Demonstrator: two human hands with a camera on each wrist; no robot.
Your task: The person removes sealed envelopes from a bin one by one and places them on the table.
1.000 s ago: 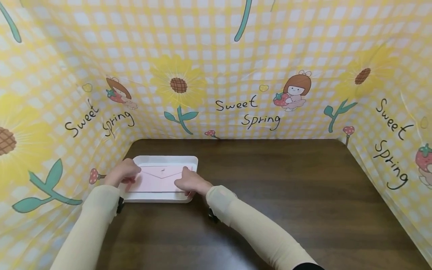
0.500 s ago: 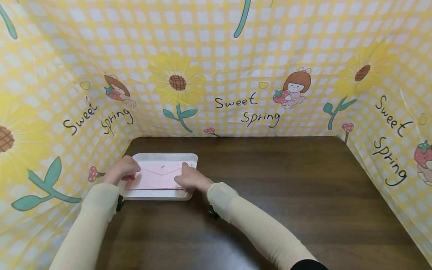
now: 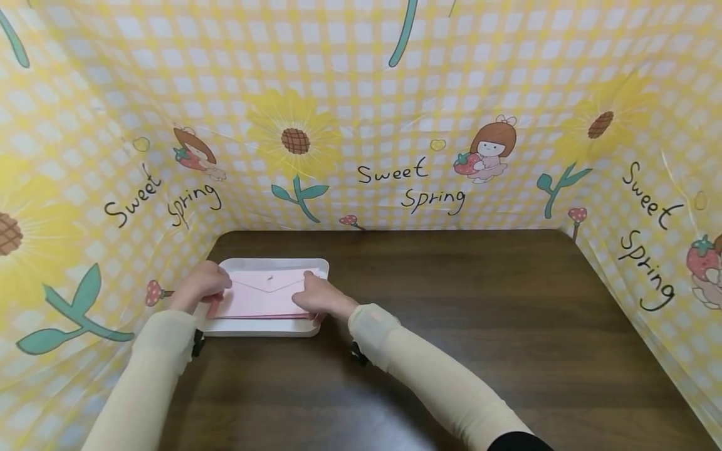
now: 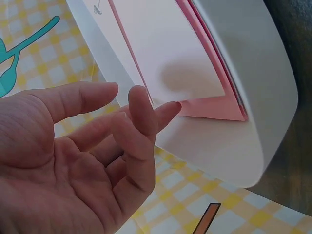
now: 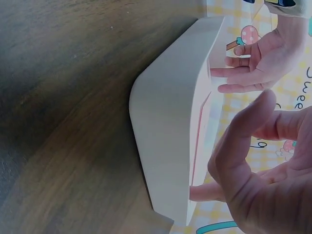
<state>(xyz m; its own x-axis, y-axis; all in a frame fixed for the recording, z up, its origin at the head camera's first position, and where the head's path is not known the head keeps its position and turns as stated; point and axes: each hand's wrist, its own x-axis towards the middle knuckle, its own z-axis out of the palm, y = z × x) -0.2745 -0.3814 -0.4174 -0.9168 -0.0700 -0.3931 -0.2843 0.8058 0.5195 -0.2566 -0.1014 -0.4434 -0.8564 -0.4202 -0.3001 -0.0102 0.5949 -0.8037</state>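
Yellow checked cloth [image 3: 361, 81] with sunflowers and the words "Sweet Spring" stands around a dark brown wooden table [image 3: 451, 313].

On the table's back left corner sits a white tray [image 3: 269, 328]. In it lies a small stack of pink envelopes [image 3: 262, 297], with the top one showing its pointed flap.

The left hand [image 3: 198, 287] is at the left end of the stack. Its fingers [image 4: 146, 109] are loosely bent and spread a little. One fingertip touches the corner of the pink envelopes where they stick out over the tray's edge. It is not pinching anything that can be seen.

The right hand [image 3: 318, 298] is at the right end of the stack. One finger [image 5: 207, 191] reaches in flat at the edge of the envelopes, just above the tray's rim, and the thumb is raised above it. The hand looks open, touching the paper and not squeezing it.

Both arms wear pale cream sleeves [image 3: 429, 382] and stretch over the near side of the table.
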